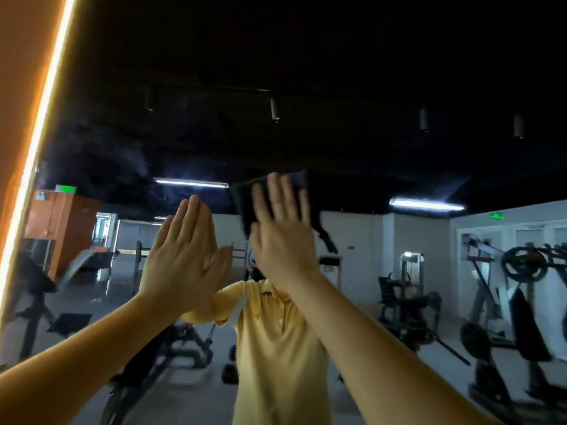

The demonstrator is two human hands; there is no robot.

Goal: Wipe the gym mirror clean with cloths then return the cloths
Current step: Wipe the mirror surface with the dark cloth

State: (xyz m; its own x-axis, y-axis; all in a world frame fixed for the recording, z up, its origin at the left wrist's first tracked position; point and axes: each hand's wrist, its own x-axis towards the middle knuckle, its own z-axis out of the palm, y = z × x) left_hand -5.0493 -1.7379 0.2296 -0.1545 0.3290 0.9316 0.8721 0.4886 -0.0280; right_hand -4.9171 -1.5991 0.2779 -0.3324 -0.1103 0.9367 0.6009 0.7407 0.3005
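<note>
Mirror [383,87]: one cloth [244,207] under right hand [282,237], left hand [181,259] bare.

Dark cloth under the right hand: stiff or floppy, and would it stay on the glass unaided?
Probably floppy: a corner of the cloth droops below the right hand. Likely light, and it would probably slide down the mirror once unpressed.
</note>
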